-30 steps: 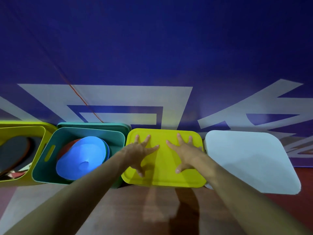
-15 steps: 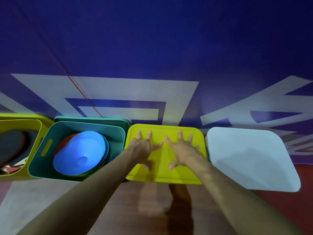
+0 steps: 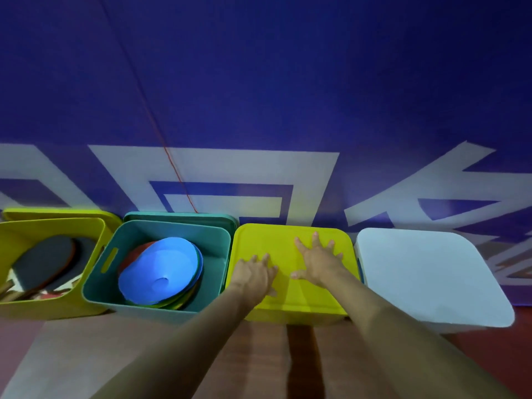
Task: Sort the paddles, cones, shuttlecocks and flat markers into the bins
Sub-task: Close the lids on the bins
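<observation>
Yellow lid (image 3: 290, 292), white lid (image 3: 431, 277), teal bin (image 3: 144, 300), blue markers (image 3: 161, 266), blue-white banner (image 3: 259, 96).

Sports hall (likely); blue banner (image 3: 259, 82) with large white lettering; reddish floor (image 3: 259, 355); paddles (image 3: 43, 263) binned.

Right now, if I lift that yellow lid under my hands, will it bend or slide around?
The yellow lid looks like thin molded plastic, so probably light and fairly stiff, flexing a little. Its smooth, glossy top may be slippery under the flat left hand and right hand; gripping the raised rim would likely hold better.
</observation>
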